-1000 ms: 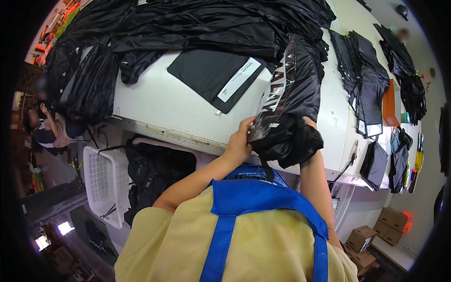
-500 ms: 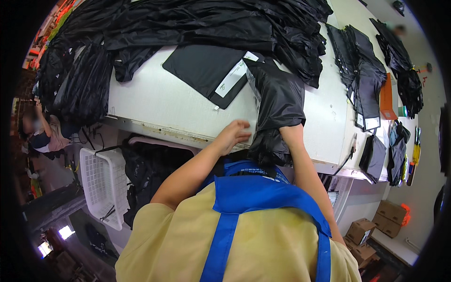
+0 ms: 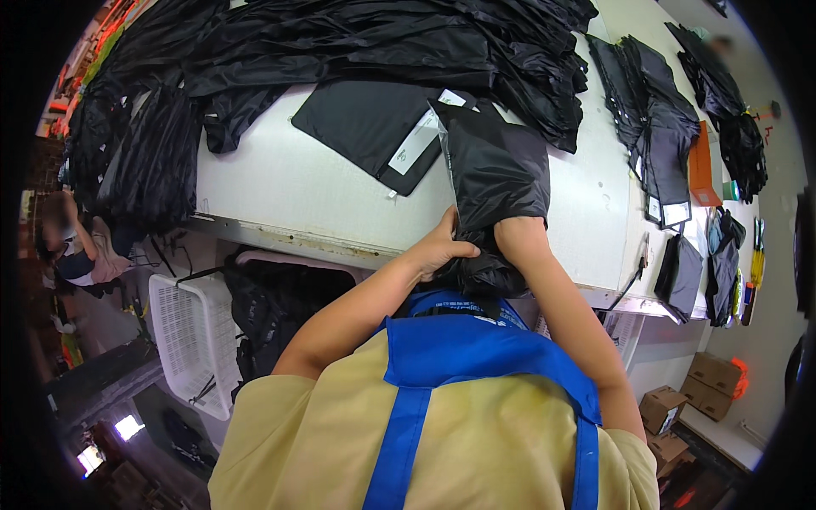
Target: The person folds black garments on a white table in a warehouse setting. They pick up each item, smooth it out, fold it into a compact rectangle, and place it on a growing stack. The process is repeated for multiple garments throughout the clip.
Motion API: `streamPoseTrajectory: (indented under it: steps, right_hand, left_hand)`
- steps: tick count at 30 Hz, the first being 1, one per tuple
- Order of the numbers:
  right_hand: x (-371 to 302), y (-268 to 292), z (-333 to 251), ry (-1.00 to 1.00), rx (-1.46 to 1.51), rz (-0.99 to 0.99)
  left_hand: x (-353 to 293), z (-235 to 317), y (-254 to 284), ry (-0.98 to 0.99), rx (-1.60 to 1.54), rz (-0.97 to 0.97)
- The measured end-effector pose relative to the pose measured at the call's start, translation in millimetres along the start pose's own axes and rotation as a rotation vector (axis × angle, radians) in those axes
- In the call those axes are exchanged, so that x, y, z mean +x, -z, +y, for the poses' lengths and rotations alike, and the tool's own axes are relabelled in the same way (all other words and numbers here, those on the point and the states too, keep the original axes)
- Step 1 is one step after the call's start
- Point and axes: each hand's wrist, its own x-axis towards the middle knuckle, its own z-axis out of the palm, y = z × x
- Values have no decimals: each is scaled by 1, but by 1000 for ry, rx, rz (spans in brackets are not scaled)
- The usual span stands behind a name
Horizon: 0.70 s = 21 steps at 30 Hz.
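Note:
A black fabric pouch [image 3: 500,166] lies across the table's near edge, its bunched part [image 3: 484,274] hanging toward my apron. My right hand [image 3: 520,240] reaches under the pouch's near edge, and its fingers are hidden in the fabric. At the pouch's left side my left hand [image 3: 442,248] pinches the bunched fabric, thumb toward me and fingers behind. Just left of the pouch, a flat black piece [image 3: 357,123] with a white label strip [image 3: 416,143] rests on the white table [image 3: 297,191].
Long heaps of black fabric [image 3: 357,47] cover the far side. More black pieces [image 3: 650,110] lie at the right by an orange box [image 3: 701,166]. Below the table's left edge are a white plastic basket [image 3: 191,331] and a black bag [image 3: 272,306]. Cardboard boxes [image 3: 661,410] stand lower right.
My left hand has moved right and taken hold of the bunched fabric. My right hand has shifted slightly left under the pouch's edge, and the pouch now lies flatter and wider.

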Motion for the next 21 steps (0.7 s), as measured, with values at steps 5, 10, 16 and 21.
streamPoseTrajectory:
  steps: [5, 10, 16, 21]
  right_hand:
    - [-6, -10, 19, -535, 845, -14]
    - [-12, -22, 60, -347, 253, -115]
    - [-24, -27, 69, -288, 174, -328]
    - [-31, -43, 70, -332, 192, -337]
  left_hand:
    - [-3, 2, -1, -30, 41, -3]
    - [-3, -3, -2, -70, 29, -24]
    - [-3, -10, 6, -23, -40, -66]
    - [-3, -13, 6, -67, -85, -82]
